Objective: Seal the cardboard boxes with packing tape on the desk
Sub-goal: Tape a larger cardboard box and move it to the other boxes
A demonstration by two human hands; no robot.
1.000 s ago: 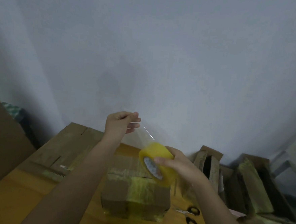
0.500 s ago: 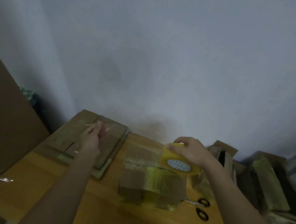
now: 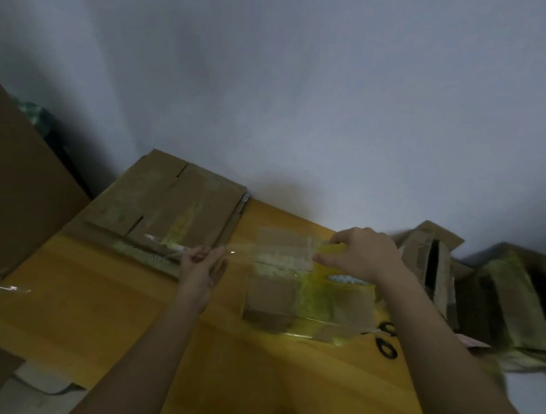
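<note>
A small cardboard box [image 3: 278, 299] with yellowish tape over its top and front stands on the yellow desk [image 3: 128, 310]. My right hand [image 3: 362, 256] grips the yellow tape roll [image 3: 332, 262] just above the box's far right part. My left hand [image 3: 201, 268] pinches the free end of the clear tape strip [image 3: 275, 254] to the left of the box. The strip stretches between both hands, low over the box top.
Flattened cardboard boxes [image 3: 165, 205] lie at the desk's far left. Black-handled scissors [image 3: 386, 342] sit right of the box. Taped boxes [image 3: 514, 298] crowd the right side, and a big cardboard sheet [image 3: 14, 195] leans at the left. A loose tape scrap [image 3: 10, 288] hangs at the left edge.
Both hands have come down from in front of the wall to the box. The strip, first short and raised, is now pulled long and held level over the box top.
</note>
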